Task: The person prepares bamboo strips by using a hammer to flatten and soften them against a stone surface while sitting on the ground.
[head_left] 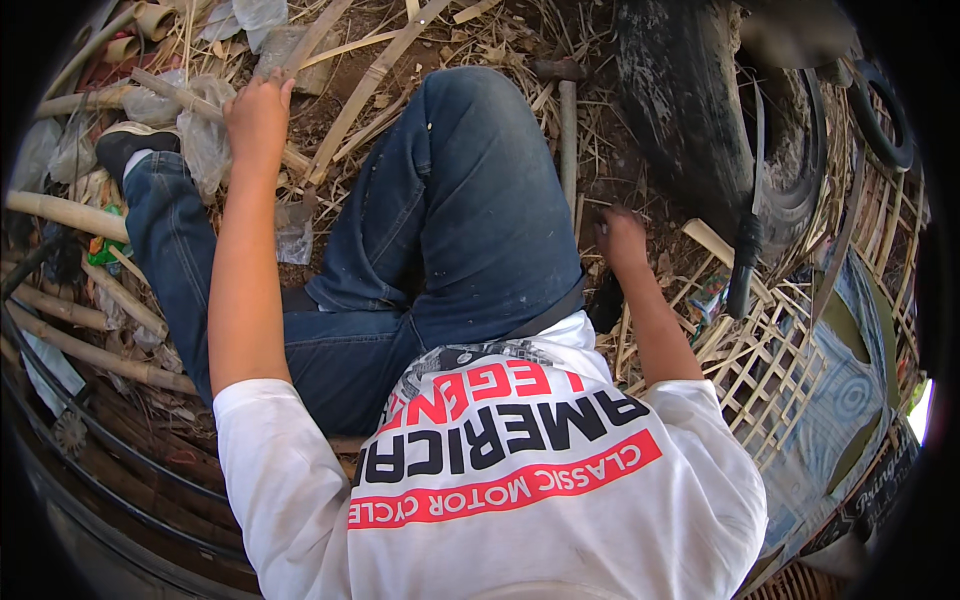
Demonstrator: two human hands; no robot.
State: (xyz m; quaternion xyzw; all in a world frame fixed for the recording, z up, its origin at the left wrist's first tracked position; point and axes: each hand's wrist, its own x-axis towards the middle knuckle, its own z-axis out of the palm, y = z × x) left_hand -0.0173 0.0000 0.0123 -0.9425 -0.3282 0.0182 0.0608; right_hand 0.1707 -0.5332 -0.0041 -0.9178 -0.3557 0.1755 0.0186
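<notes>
My left hand (258, 115) is stretched out at the upper left, its fingers closed at the lower end of a split bamboo strip (320, 32). A flat grey block (300, 62) lies beside those fingertips. Under the wrist a bamboo pole (180, 95) runs slantwise. To the right of my raised knee, my right hand (624, 238) is low over the ground with its fingers curled in. Whatever they may hold is too dark to make out. A hammer (568, 130) with a long metal-looking handle lies just beyond that hand, apart from it.
A large worn tyre (675, 110) stands at the upper right, with a dark-handled long knife (748, 240) against it. Woven bamboo lattice (765, 370) and blue denim cloth (840, 400) lie at the right. Bamboo poles (70, 215), plastic bags (203, 135) and shavings litter the left.
</notes>
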